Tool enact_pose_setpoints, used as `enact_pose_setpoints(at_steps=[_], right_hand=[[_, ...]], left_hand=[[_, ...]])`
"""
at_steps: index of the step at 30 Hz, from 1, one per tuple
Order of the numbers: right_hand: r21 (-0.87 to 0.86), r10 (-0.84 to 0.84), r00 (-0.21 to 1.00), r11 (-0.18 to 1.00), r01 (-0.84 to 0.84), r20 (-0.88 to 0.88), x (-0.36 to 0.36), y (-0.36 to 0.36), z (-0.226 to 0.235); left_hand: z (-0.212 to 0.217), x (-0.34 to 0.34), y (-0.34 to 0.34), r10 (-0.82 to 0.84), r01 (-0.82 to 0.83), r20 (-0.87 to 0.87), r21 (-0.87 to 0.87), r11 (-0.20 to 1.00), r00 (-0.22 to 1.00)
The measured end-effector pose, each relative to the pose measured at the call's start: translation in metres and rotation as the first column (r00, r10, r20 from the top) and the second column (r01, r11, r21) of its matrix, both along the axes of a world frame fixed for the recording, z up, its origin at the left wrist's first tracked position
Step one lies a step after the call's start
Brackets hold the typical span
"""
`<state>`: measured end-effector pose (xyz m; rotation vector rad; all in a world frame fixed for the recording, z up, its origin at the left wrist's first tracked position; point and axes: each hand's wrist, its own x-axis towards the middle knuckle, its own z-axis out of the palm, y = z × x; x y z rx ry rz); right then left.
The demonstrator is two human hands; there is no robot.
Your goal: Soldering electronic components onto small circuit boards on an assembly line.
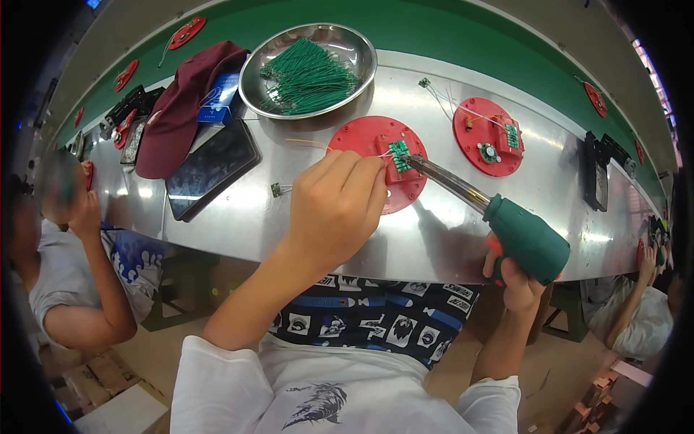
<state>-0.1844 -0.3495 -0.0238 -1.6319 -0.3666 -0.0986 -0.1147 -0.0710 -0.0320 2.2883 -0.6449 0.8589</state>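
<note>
A soldering gun (531, 235) with a dark green body and red trigger is gripped in my right hand (517, 286). Its metal tip touches a small green circuit board (400, 155) on a round red plastic disc (354, 134). My left hand (340, 192) is closed in a pinch at the board's left side, holding a thin white wire (385, 155). An orange wire (307, 142) sticks out behind that hand. Beside it on the table lies a tiny circuit board (276, 189) on a short lead. My left hand covers the disc's lower left part.
A steel bowl (249, 90) of green wires (309, 78) stands behind my left hand. Left of it are a maroon cap (184, 108), a blue box (219, 98) and a black tablet (213, 170). Another red disc (470, 130) lies at right. Other people sit at both sides.
</note>
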Motion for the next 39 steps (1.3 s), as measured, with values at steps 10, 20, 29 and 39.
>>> enact_pose_setpoints(at_steps=[10,20,29,39], right_hand=[[0.061,-0.031,0.996,0.998,0.036,-0.083,0.001,0.006,0.005],[0.094,-0.011,0.985,0.995,0.028,-0.173,0.01,-0.001,0.0],[0.284,-0.088,0.989,0.951,0.12,-0.121,0.008,-0.001,-0.003],[0.235,-0.171,0.982,0.954,0.184,-0.075,0.012,0.004,-0.006]], left_hand=[[0.002,0.0,0.0,0.01,-0.013,0.019,0.133,0.991,1.0],[0.0,0.001,0.0,0.002,-0.003,0.007,0.121,0.993,1.0],[0.001,0.001,0.001,-0.02,0.022,-0.023,0.084,0.996,1.0],[-0.007,0.006,0.002,-0.003,-0.001,0.045,0.074,0.997,0.999]])
